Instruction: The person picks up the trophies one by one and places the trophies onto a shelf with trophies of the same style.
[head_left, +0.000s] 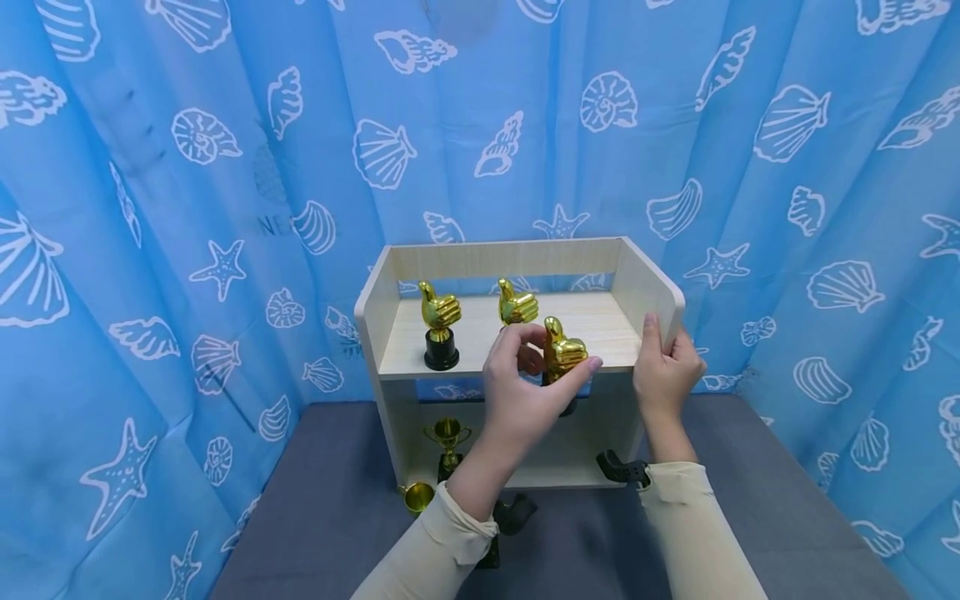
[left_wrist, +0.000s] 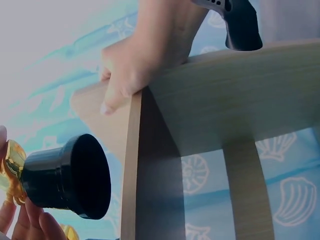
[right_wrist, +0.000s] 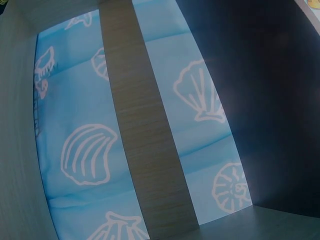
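My left hand (head_left: 521,396) pinches a gold thumbs-up trophy (head_left: 564,350) between thumb and fingers, just in front of the upper board's front edge. In the left wrist view the trophy's hollow black base (left_wrist: 65,175) points toward the shelf, clear of the wood. My right hand (head_left: 667,371) grips the right side panel of the pale wooden shelf (head_left: 502,258), thumb on the inner face. Two more thumbs-up trophies stand on the upper board, one at the left (head_left: 440,325) and one further back (head_left: 517,304), its base hidden behind my left hand.
On the lower level at left stands a gold cup trophy (head_left: 447,433). Another gold cup (head_left: 417,497) is in front, partly behind my left forearm. A grey table (head_left: 322,508) carries the shelf, and a blue shell-print curtain (head_left: 465,108) hangs behind.
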